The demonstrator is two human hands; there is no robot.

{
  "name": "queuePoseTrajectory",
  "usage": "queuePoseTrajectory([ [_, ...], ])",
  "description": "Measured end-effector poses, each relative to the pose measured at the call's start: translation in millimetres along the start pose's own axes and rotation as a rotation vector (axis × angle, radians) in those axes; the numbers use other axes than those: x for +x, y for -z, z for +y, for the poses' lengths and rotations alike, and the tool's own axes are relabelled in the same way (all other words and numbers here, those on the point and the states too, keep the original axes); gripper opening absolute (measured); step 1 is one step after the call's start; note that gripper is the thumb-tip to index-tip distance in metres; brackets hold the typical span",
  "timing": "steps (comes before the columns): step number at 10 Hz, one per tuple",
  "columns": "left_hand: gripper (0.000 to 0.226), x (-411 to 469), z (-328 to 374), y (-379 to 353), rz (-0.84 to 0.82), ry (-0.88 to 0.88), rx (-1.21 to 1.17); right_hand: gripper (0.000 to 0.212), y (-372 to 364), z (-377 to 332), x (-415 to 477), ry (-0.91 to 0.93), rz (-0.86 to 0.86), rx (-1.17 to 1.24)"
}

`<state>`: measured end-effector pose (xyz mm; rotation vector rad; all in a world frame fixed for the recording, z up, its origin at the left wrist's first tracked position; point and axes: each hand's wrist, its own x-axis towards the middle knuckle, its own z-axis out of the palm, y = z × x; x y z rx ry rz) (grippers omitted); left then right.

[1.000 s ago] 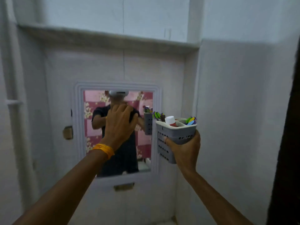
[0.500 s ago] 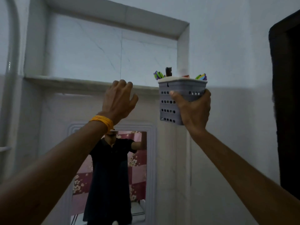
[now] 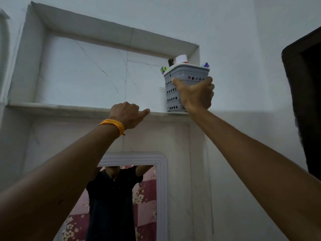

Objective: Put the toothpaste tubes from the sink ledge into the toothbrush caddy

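Note:
A grey perforated toothbrush caddy (image 3: 173,91) stands at the right end of a high marble ledge (image 3: 69,108), its base on the ledge. My right hand (image 3: 196,94) is wrapped around its front. A white toothpaste cap (image 3: 181,58) and colourful toothbrush ends (image 3: 163,69) stick out of its top. My left hand (image 3: 126,114), with an orange band on the wrist, rests on the ledge's front edge, fingers curled over it and thumb out to the right. It holds no object.
The ledge is the floor of a recessed wall niche (image 3: 104,66). Below hangs a white-framed mirror (image 3: 132,197) showing a person in a dark shirt. A dark door frame (image 3: 302,101) stands at the right.
My right hand lifted the caddy from chest height up to the high ledge and set its base down there. My left hand rose and came to rest on the ledge's edge.

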<state>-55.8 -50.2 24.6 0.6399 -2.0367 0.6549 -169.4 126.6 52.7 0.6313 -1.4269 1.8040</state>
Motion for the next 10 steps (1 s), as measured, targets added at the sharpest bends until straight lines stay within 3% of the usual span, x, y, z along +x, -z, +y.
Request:
queuePoseTrajectory([
  [4, 0.079, 9.1, -2.1, -7.8, -0.012, 0.002, 0.069, 0.132, -63.5, 33.0, 24.2, -0.135, -0.047, -0.216],
  [8, 0.076, 4.2, 0.5, -4.2, 0.003, -0.004, 0.009, 0.144, -57.9, 50.8, 24.5, -0.079, -0.226, -0.264],
  [10, 0.065, -14.4, 2.1, -10.3, 0.181, -0.035, -0.015, 0.103, -39.4, 71.7, -26.3, 0.208, -0.067, -0.41],
])
